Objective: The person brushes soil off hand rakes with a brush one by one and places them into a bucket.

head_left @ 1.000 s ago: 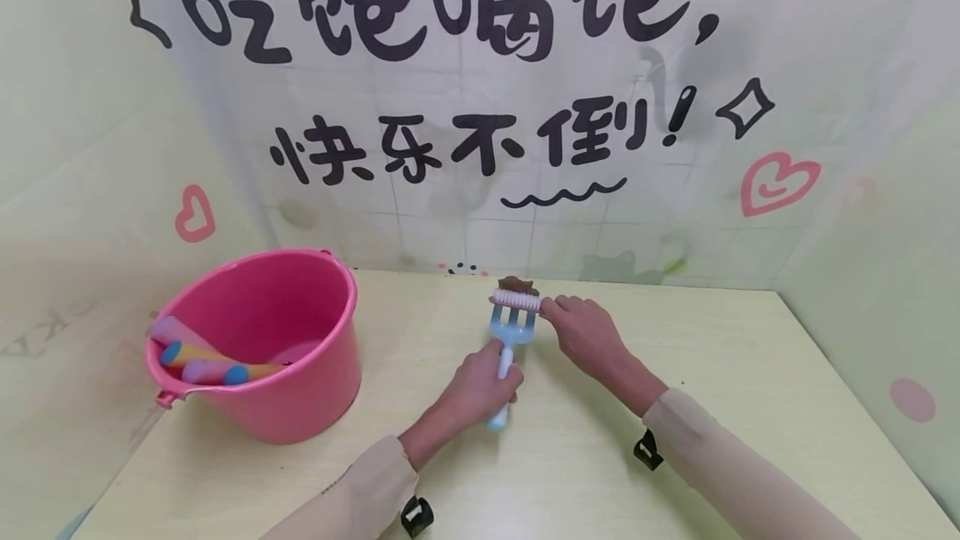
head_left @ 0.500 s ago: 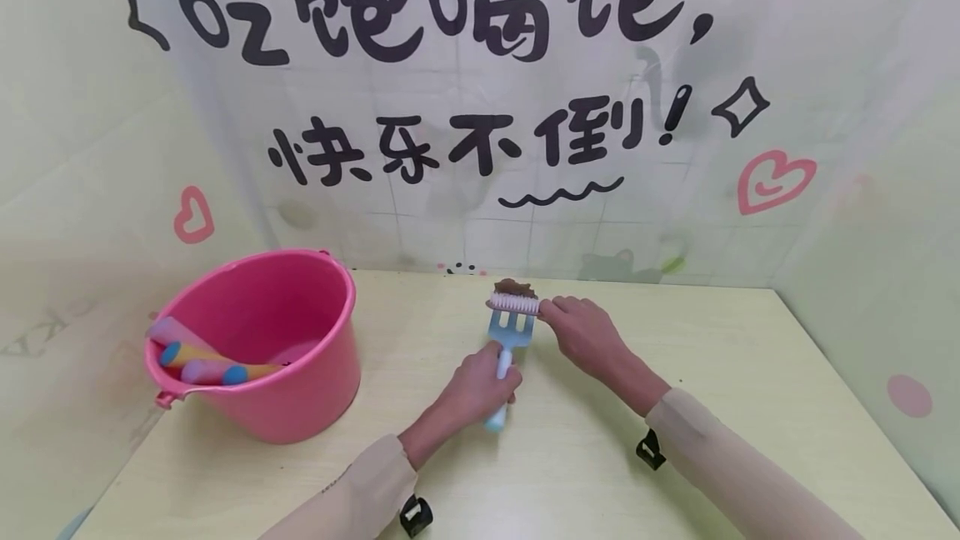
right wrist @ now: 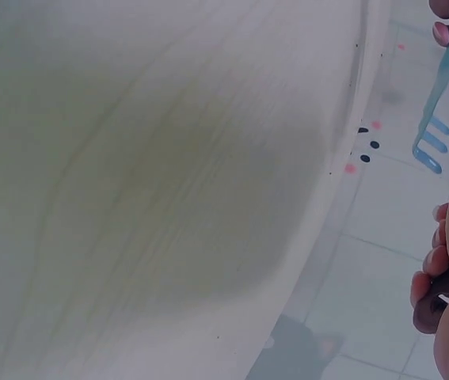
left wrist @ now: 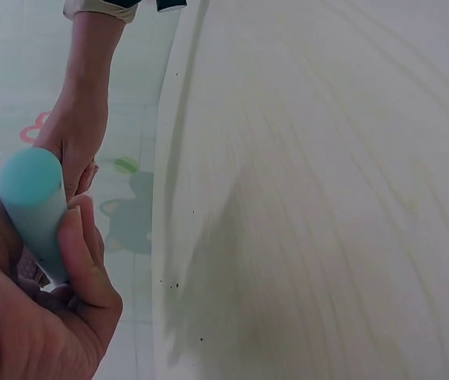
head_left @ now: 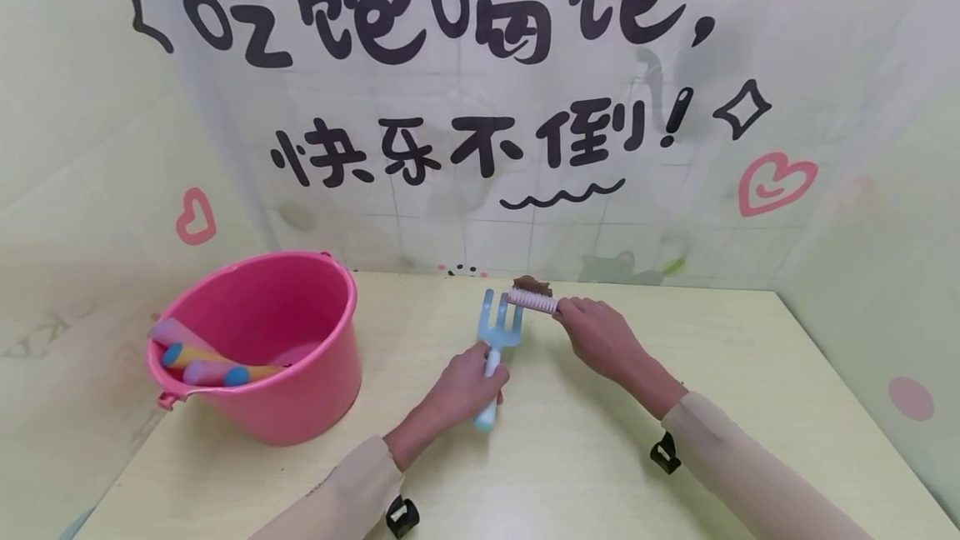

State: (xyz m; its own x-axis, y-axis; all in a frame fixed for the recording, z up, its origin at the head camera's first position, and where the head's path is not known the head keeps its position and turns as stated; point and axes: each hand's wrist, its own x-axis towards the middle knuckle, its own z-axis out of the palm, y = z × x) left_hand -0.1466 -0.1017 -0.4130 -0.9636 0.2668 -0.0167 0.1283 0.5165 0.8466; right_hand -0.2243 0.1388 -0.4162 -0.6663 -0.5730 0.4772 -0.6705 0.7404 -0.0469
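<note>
Fingers of my left hand (head_left: pixel 461 386) curl round the pale handle of a light blue hand fork (head_left: pixel 498 336), its three tines pointing away from me. In the left wrist view the turquoise butt of the fork handle (left wrist: pixel 30 178) sticks out of the fist. My right hand (head_left: pixel 596 338) grips a brush (head_left: pixel 532 301) with white bristles by its handle end. Brush head and right tine overlap in the head view. Behind the bristles shows a brown, uneven-edged piece (head_left: pixel 534 284). The right wrist view shows the dark brown handle end (right wrist: pixel 430 310) below the fingers.
To the left stands a pink bucket (head_left: pixel 330 373), with several pink and yellow foam-like sticks (head_left: pixel 197 359) leaning at its near rim. A pale wood-grain table (head_left: pixel 720 407) carries it. Printed sheeting (head_left: pixel 420 232) rises along the back and sides.
The brush lay across the fork's tines before; now it has shifted right, over the right tine only. My left hand and the fork have moved a little left.
</note>
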